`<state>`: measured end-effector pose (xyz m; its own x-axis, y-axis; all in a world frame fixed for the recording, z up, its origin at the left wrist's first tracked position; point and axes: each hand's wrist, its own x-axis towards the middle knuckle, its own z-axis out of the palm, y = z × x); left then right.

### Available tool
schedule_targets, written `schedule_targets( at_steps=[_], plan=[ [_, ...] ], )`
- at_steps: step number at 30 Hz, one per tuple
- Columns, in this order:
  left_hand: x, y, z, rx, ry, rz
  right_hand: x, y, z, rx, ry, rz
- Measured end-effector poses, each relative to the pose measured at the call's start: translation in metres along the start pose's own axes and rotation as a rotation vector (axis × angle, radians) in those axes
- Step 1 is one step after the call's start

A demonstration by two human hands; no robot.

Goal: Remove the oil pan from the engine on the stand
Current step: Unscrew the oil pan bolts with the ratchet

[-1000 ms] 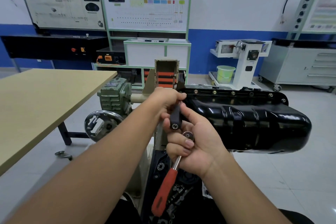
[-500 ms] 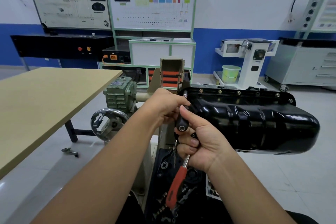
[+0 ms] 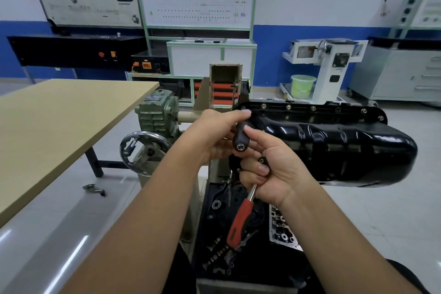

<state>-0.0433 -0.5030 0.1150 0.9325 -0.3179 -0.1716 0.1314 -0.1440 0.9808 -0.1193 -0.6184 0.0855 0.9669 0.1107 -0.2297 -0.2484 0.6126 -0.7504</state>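
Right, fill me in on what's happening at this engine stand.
A person is working on the black oil pan of the engine on the stand. The left hand grips a dark tool handle at the pan's near end. The right hand holds a ratchet with a red grip, hanging downward. Bolts line the pan's upper flange, so the pan is not off yet.
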Motion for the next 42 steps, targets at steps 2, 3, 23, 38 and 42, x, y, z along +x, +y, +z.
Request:
schedule_targets(
  at_steps=[2,3,23,38,42],
  plan=[
    [-0.008,0.0,0.0,0.118,-0.005,0.043,0.002,-0.003,-0.002,-0.078,0.067,-0.015],
    [-0.009,0.0,0.0,0.141,0.018,0.066,0.002,-0.003,-0.003,-0.111,0.093,-0.026],
    [-0.01,-0.017,0.003,-0.368,-0.025,-0.143,0.002,0.002,0.02,-0.299,0.248,-0.067],
    [-0.003,-0.029,0.006,-0.448,-0.057,-0.136,0.009,0.006,0.012,-0.162,0.154,0.06],
    [0.003,-0.026,0.006,-0.43,-0.014,-0.077,0.01,0.004,0.014,-0.243,0.194,0.022]
  ],
)
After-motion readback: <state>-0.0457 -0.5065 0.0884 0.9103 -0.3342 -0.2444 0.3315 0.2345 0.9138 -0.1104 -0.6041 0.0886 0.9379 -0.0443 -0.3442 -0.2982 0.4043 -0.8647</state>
